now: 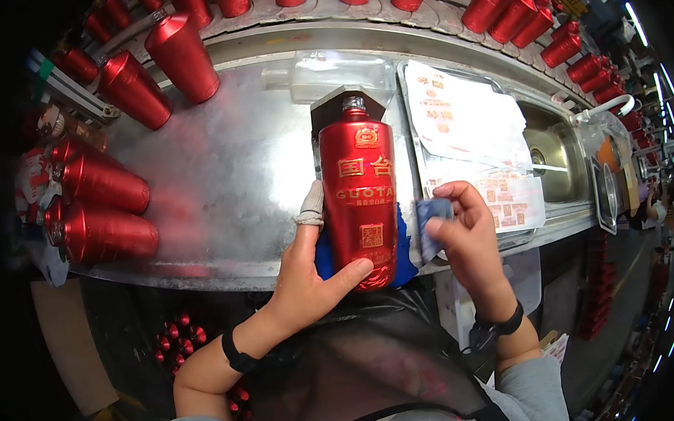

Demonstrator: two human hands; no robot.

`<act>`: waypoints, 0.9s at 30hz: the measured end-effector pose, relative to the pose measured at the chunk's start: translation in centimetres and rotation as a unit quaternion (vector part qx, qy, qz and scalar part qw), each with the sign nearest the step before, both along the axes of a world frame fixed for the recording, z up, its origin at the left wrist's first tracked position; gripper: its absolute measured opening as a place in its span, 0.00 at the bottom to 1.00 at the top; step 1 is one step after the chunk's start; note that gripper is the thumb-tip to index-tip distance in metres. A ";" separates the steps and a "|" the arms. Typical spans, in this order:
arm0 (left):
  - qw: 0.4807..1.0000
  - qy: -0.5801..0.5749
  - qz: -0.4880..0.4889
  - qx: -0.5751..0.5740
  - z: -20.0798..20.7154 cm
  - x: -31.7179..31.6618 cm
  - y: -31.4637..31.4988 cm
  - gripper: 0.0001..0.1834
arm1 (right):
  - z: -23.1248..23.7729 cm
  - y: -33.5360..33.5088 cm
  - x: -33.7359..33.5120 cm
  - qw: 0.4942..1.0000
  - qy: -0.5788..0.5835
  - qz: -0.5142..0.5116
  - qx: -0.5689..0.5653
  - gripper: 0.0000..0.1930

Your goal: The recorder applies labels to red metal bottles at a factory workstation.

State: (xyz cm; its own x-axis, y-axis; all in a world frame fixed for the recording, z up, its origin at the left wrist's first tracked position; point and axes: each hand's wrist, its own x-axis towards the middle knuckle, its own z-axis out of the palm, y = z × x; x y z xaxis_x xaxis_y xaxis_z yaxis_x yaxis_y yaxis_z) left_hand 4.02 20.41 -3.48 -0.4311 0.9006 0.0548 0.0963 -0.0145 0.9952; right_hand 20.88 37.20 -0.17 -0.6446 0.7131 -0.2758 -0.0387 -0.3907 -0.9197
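Item 1: red bottle [357, 198], centre frame, lying on the steel tabletop [230, 162]; my left hand [310, 276] clasps its base, steadying it. Right hand [466, 231] pinches a blue cloth [432, 225] alongside.

A person's left hand [310, 276] grips the lower part of a red bottle [357, 198] with gold lettering, lying on a steel worktable [222, 170], its neck pointing to twelve o'clock and a blue cloth [325, 258] showing beneath it; the forefinger wears a white finger cot. At three o'clock of the bottle, just beside it, the right hand [470, 238] pinches a small blue pad [430, 225] between thumb and fingers. More red bottles [104, 213] lie at nine o'clock and stand along the table's far rim, printed sheets [465, 122] lie at two o'clock, and a steel sink [556, 156] sits beyond them.
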 end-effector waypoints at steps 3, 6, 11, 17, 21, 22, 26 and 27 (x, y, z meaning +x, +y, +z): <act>1.000 -0.004 -0.006 0.000 0.1 0.1 0.0 0.54 | 1.5 -2.7 -0.4 0.942 -0.057 0.048 0.328 0.18; 1.000 -0.005 -0.009 -0.007 -0.2 0.1 -0.3 0.54 | 2.8 -2.6 -2.1 0.845 -0.026 0.121 0.521 0.12; 1.000 -0.009 -0.005 0.002 0.3 0.2 -0.2 0.54 | 3.1 0.1 -4.3 0.819 -0.018 0.036 0.572 0.12; 1.000 0.014 -0.010 0.002 0.0 0.2 0.0 0.54 | 2.3 -0.1 -2.7 0.780 0.000 0.036 0.625 0.17; 1.000 0.001 -0.025 -0.006 0.1 -0.3 -0.5 0.51 | 2.2 -1.5 -0.9 0.725 0.042 0.172 0.665 0.13; 1.000 0.003 -0.025 -0.006 -0.2 -0.6 -0.6 0.51 | 1.7 -2.1 0.1 0.719 0.052 0.191 0.666 0.11; 0.993 -0.109 -0.048 0.021 -0.5 -1.0 -0.7 0.44 | 2.5 -3.2 1.0 0.769 0.045 0.239 0.591 0.14; 0.990 -0.130 -0.048 0.034 -0.2 -1.0 -0.7 0.42 | 2.9 -3.3 -0.1 0.747 0.033 0.173 0.641 0.13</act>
State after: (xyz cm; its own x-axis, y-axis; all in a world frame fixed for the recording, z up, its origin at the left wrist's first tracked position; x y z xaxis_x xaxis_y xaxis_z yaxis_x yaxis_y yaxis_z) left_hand 3.05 19.75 -3.70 -0.3520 0.9359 0.0156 -0.1679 -0.0795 0.9826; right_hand 20.74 33.88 2.70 -0.8338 0.1513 0.5309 -0.2006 0.8130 -0.5467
